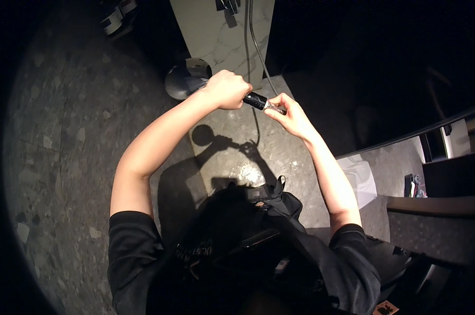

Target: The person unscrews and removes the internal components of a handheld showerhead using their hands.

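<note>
Speckled stone floor (pixel 64 147) filling most of the view, dark toward the edges, brightly lit in a patch below the hands, with shadows of both arms cast across it. Pale marbled panel (pixel 216 37) standing upright at the top, a thin grey cable (pixel 254 42) hanging down in front of it. Black short-sleeved shirt (pixel 138 247) at the bottom edge, both bare forearms rising out of it toward the centre. Dark ledge (pixel 431 205) at the lower right, with small dark objects on it too dim to tell apart. White crumpled sheet (pixel 361 176) lying beside the right forearm. Round dark metal head (pixel 182 79) just left of the left fist, shiny on its upper rim, joined to the handle. Left hand (pixel 227 89) raised over the floor, fingers curled tight in a fist around the upper part of the handle. Right hand (pixel 290 115) just beside it to the right, thumb and fingertips pinching the silvery end of the same handle. Black handle (pixel 258 101) held slantwise in the air between the two hands, only a short glossy stretch showing between fist and pinch, with a small metal tip (pixel 277 108) at its lower right end.
</note>
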Motion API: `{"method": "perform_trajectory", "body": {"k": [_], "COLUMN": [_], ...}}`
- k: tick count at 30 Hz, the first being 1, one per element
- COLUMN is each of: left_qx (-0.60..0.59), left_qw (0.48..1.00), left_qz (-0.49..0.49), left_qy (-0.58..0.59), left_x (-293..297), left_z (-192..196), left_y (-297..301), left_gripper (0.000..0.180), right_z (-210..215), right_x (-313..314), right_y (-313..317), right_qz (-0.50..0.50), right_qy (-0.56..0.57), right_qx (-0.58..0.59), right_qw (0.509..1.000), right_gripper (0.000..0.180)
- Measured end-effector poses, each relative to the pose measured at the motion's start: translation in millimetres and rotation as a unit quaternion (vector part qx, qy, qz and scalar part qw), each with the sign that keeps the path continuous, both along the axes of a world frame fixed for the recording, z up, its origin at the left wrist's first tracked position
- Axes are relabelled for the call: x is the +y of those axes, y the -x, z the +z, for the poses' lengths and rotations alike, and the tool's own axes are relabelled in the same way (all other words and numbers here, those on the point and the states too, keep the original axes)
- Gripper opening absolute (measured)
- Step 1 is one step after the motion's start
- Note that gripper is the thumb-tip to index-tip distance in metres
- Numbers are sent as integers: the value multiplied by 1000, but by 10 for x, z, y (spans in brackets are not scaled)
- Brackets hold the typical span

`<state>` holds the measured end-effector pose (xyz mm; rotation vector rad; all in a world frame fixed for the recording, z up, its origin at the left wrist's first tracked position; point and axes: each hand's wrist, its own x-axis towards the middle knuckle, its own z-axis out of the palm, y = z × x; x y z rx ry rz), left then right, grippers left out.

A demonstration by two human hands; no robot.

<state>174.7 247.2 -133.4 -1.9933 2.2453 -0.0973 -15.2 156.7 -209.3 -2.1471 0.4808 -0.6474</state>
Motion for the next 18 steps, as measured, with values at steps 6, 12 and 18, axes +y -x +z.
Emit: {"method": "perform_trajectory", "body": {"k": [6, 12, 18], "left_qx": [-16, 17, 28], "left_qw": [998, 999, 999], "left_qz": [-52, -24, -15], "left_qy": [29, 30, 29], "left_x": [16, 2, 37], "left_z": [-38, -44, -8], "left_y": [-18, -21, 6], "left_gripper": [10, 10, 10], "right_z": [6, 77, 120], "right_x": [-110, 56, -13], "right_y": [21, 17, 50], "right_qz": [155, 15, 78], "right_qy": [-236, -14, -189], "right_qx": [50, 4, 18], "right_qw": [958, 1000, 979], "right_gripper": [31, 25, 26]}}
